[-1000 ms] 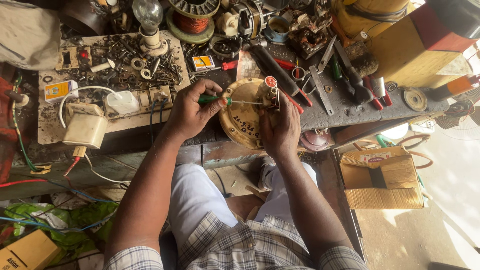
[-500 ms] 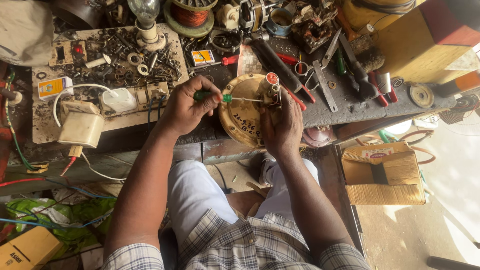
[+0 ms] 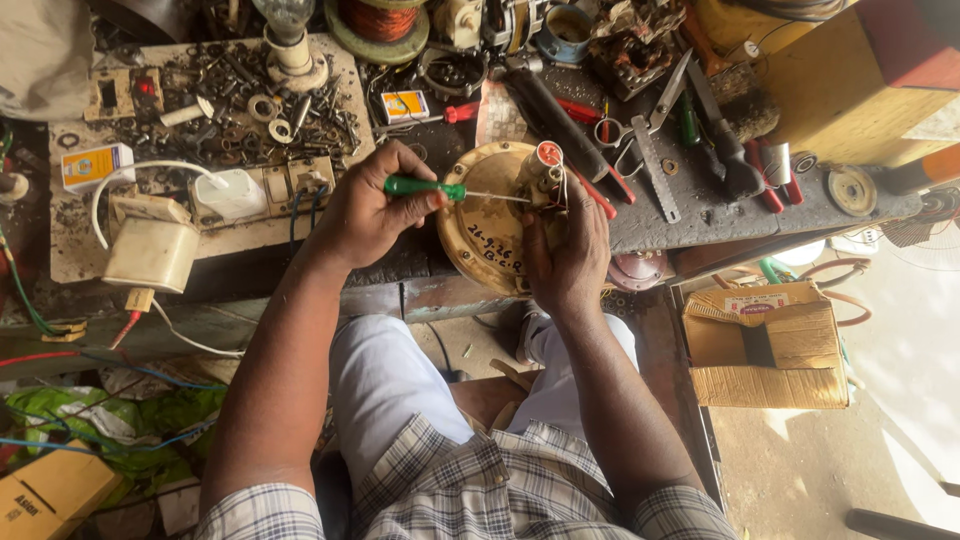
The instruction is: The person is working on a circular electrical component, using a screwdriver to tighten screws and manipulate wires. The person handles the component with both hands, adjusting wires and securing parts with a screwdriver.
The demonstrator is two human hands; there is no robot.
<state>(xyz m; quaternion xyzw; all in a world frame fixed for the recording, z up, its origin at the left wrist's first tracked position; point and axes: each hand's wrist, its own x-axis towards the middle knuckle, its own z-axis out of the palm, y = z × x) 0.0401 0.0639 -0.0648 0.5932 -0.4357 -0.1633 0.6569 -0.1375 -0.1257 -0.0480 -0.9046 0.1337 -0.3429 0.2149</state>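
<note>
My left hand (image 3: 372, 212) grips a green-handled screwdriver (image 3: 425, 187) held level, its thin shaft pointing right toward a small cylindrical part (image 3: 545, 166) with a red top. A round cream-coloured metal cover (image 3: 482, 235) stands at the bench edge with that part on it. My right hand (image 3: 568, 245) holds the cover's right side, fingers up beside the cylindrical part. Thin wires run from the part past my right fingers.
The bench (image 3: 650, 215) holds scissors (image 3: 640, 120), pliers, red-handled tools, a copper wire spool (image 3: 378, 20), a bulb (image 3: 288, 35), a board of screws and washers (image 3: 200, 110) and a white adapter (image 3: 152, 252). A cardboard box (image 3: 768, 345) sits at the right, wires and bags at the left.
The view has shifted slightly. Both hands stay on the cover and screwdriver, with the screwdriver tip still at the cylindrical part.
</note>
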